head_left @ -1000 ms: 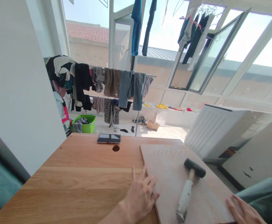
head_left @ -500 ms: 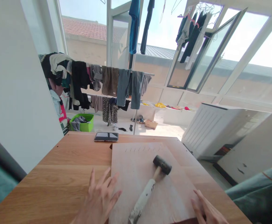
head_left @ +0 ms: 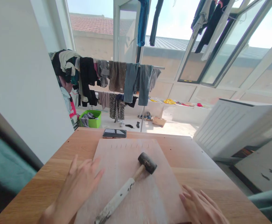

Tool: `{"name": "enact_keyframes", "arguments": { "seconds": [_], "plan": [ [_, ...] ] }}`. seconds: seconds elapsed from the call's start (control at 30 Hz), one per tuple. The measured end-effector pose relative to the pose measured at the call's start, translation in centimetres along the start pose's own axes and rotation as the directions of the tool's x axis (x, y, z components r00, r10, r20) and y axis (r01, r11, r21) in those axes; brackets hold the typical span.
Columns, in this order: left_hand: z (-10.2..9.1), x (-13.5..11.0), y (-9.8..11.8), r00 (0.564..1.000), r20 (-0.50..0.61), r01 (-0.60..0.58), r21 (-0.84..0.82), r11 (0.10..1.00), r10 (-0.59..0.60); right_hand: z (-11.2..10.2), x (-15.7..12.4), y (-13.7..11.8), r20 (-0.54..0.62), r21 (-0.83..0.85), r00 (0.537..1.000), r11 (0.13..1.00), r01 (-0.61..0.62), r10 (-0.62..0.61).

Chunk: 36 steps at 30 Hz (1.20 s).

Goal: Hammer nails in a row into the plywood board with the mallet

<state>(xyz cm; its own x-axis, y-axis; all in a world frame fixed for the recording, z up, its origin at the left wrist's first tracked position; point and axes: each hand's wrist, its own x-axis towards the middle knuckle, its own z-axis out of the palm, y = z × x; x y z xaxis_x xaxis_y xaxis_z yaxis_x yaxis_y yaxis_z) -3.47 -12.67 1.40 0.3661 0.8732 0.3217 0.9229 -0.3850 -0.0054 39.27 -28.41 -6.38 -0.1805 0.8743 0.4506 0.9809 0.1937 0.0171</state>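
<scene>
A pale thin wooden board (head_left: 136, 193) lies on the table, with a row of several small nails (head_left: 126, 145) standing along its far end. Across the board rests a mallet (head_left: 147, 163) with a black head and a white-wrapped handle, its grip end towards me. My left hand (head_left: 78, 182) is at the board's left edge, fingers spread and slightly blurred. At the near right edge, my right hand (head_left: 200, 203) has its fingers stretched out, the tips touching the board's side. Neither hand touches the mallet.
A phone (head_left: 114, 133) lies at the far edge of the wooden table (head_left: 56, 174), just beyond the board. Farther off are a drying rack hung with clothes (head_left: 117, 77), a green basket (head_left: 95, 119) and a white ribbed cabinet (head_left: 229, 124) on the right.
The board has shifted left on the table and turned a little, carrying the mallet with it. Both hands have moved left along with it. My view has also swung slightly.
</scene>
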Motion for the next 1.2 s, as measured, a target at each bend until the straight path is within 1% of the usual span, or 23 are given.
{"name": "enact_keyframes", "arguments": {
  "seconds": [0.07, 0.1, 0.13, 0.2, 0.27, 0.3, 0.33, 0.4, 0.5, 0.6, 0.67, 0.73, 0.8, 0.87, 1.03, 1.2],
  "plan": [
    [-1.5, 3.2, 0.4, 1.0, 0.028, -0.006, -0.057, 0.998, 0.007, -2.2, 4.3, 0.0, 0.044, 0.065, 0.981, 0.98, -0.19, 0.187],
    [-2.3, 5.0, 0.6, 1.0, 0.016, 0.013, -0.104, 0.995, -0.012, -3.0, 6.9, -0.1, 0.056, 0.104, 0.965, 0.96, -0.261, 0.257],
    [-3.0, 6.8, 0.8, 0.999, -0.01, 0.03, -0.152, 0.988, -0.032, -3.6, 9.7, -0.3, 0.037, 0.144, 0.945, 0.934, -0.326, 0.324],
    [-3.8, 10.2, 0.9, 0.995, -0.064, 0.056, -0.24, 0.969, -0.074, -4.1, 15.3, -0.6, 0.092, 0.235, 0.924, 0.894, -0.382, 0.371],
    [-3.9, 12.9, 0.8, 0.99, -0.102, 0.062, -0.31, 0.949, -0.098, -3.4, 20.2, -0.9, 0.142, 0.288, 0.897, 0.849, -0.442, 0.419],
    [-3.7, 14.0, 0.7, 0.988, -0.125, 0.041, -0.348, 0.937, -0.089, -2.7, 22.1, -1.0, 0.158, 0.292, 0.897, 0.849, -0.441, 0.412],
    [-3.3, 14.7, 0.5, 0.988, -0.135, 0.016, -0.376, 0.926, -0.072, -1.9, 23.6, -1.1, 0.176, 0.292, 0.898, 0.85, -0.439, 0.403],
    [-2.4, 15.6, 0.1, 0.993, -0.118, -0.032, -0.421, 0.906, -0.02, -0.2, 25.6, -1.5, 0.214, 0.287, 0.9, 0.856, -0.431, 0.381],
    [-1.0, 15.8, -0.7, 0.999, -0.002, -0.046, -0.439, 0.897, 0.051, 1.7, 26.7, -2.3, 0.257, 0.275, 0.901, 0.867, -0.416, 0.351],
    [-0.5, 15.5, -1.3, 0.991, 0.101, -0.039, -0.437, 0.899, 0.092, 2.4, 26.9, -2.7, 0.29, 0.253, 0.891, 0.87, -0.422, 0.348],
    [-0.3, 15.1, -1.7, 0.975, 0.175, -0.046, -0.443, 0.895, 0.136, 2.6, 26.8, -2.6, 0.31, 0.237, 0.886, 0.874, -0.424, 0.345],
    [0.1, 14.8, -2.1, 0.95, 0.257, -0.042, -0.46, 0.887, 0.178, 2.6, 26.7, -2.3, 0.33, 0.232, 0.887, 0.883, -0.408, 0.323],
    [0.7, 14.5, -2.3, 0.93, 0.306, -0.029, -0.49, 0.871, 0.203, 2.7, 26.5, -2.1, 0.352, 0.236, 0.891, 0.893, -0.382, 0.288],
    [1.5, 14.3, -2.4, 0.922, 0.322, -0.019, -0.517, 0.856, 0.215, 2.8, 26.2, -2.0, 0.374, 0.241, 0.89, 0.9, -0.363, 0.259],
    [3.3, 14.5, -2.0, 0.913, 0.315, -0.062, -0.518, 0.853, 0.258, 3.3, 25.9, -2.5, 0.422, 0.257, 0.884, 0.908, -0.331, 0.202],
    [4.4, 14.8, -2.0, 0.911, 0.298, -0.093, -0.525, 0.846, 0.285, 4.1, 26.0, -3.1, 0.428, 0.248, 0.891, 0.928, -0.279, 0.153]
  ]
}}
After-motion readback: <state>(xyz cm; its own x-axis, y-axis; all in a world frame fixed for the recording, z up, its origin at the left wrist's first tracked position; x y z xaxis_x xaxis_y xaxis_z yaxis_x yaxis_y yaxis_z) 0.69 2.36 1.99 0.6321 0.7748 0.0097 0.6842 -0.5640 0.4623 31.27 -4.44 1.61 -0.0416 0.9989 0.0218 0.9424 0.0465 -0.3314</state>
